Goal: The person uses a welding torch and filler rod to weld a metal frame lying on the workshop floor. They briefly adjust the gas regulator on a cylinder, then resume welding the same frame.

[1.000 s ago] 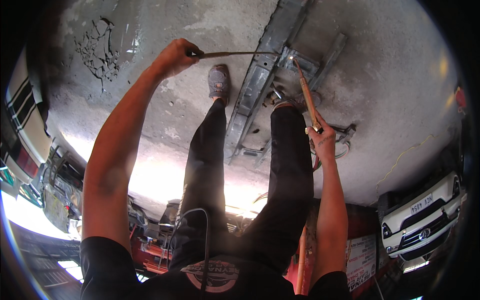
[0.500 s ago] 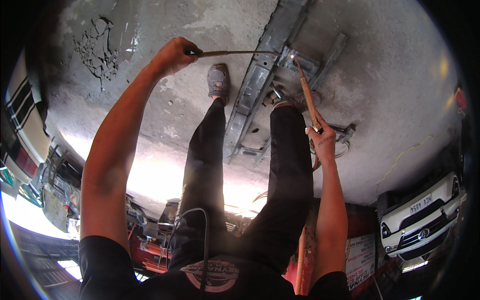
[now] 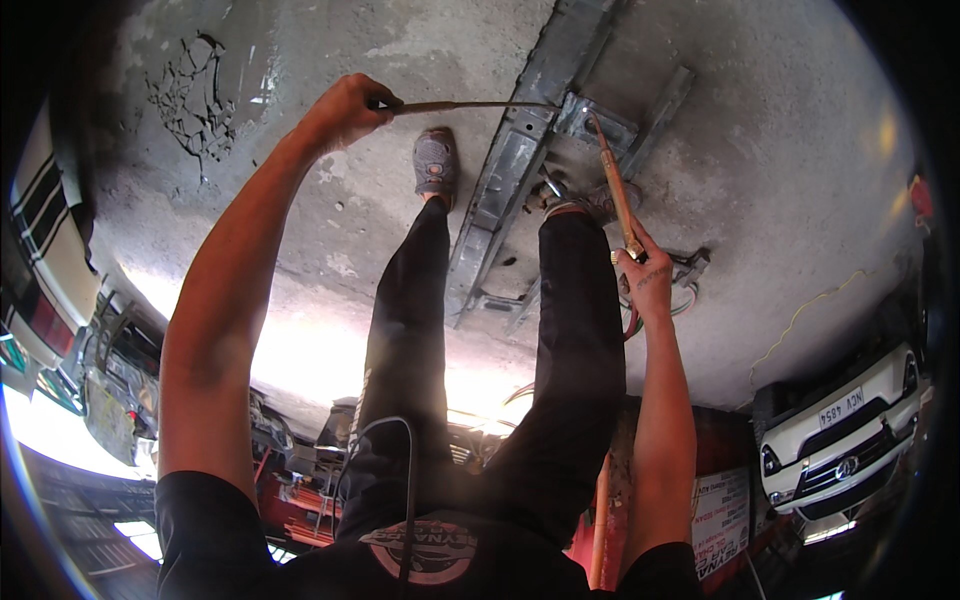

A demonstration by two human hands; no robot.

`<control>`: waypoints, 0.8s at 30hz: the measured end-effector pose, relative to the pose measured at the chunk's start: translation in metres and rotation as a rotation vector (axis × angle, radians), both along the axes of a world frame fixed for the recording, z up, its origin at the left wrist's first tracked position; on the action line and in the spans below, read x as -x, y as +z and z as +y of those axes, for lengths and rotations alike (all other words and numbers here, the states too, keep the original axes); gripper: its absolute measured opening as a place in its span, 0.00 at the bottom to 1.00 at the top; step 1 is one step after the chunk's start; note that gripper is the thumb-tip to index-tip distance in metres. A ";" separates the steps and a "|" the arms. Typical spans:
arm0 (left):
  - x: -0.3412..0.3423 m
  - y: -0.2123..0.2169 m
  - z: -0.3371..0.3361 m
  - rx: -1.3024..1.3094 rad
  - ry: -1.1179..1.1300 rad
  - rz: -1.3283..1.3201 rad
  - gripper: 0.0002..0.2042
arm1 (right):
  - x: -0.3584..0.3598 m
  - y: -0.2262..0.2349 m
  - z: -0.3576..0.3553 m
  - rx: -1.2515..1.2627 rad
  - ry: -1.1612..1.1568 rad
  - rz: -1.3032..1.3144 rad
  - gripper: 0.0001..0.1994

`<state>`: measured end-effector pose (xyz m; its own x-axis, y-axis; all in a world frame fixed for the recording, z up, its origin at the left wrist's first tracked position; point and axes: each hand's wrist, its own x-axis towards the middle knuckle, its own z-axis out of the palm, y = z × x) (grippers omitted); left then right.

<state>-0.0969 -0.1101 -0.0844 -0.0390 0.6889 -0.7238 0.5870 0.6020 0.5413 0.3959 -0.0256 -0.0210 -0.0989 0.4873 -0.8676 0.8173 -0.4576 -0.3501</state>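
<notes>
My left hand (image 3: pixel 352 108) is closed on the thick end of a long, thin metal rod (image 3: pixel 455 105). The rod reaches across to a grey steel frame (image 3: pixel 512 150) on the floor, its far end at the frame's edge. In my right hand (image 3: pixel 646 280) is a copper-coloured gas torch (image 3: pixel 619 200), fingers wrapped round its valve end. A small bright spot shows at the torch's tip, right over a short metal crosspiece (image 3: pixel 605 124) between the frame's rails. Rod end and torch tip are a short way apart.
My left shoe (image 3: pixel 435 162) stands on the concrete left of the frame; my right foot is beside its rails. Hoses (image 3: pixel 688 297) lie by my right hand. Broken dark pieces (image 3: pixel 195 105) lie far left. A white vehicle (image 3: pixel 845 435) stands at right, another car (image 3: pixel 45 260) at left.
The torch has shifted very slightly, and the bright spot at its tip looks a little smaller. My left hand and the rod have barely moved.
</notes>
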 end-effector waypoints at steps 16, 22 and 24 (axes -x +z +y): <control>-0.002 0.004 0.004 0.031 -0.003 0.008 0.14 | -0.002 0.002 0.004 0.019 -0.028 0.014 0.27; -0.002 0.003 0.003 0.013 -0.008 0.022 0.14 | 0.002 0.003 0.003 0.020 -0.086 0.002 0.26; -0.002 0.003 0.004 0.021 -0.010 0.019 0.15 | 0.003 0.003 0.003 0.022 -0.088 0.004 0.26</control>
<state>-0.0953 -0.1061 -0.0816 -0.0463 0.6741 -0.7372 0.6030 0.6073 0.5174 0.3933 -0.0228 -0.0179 -0.0603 0.4748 -0.8780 0.7719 -0.5355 -0.3425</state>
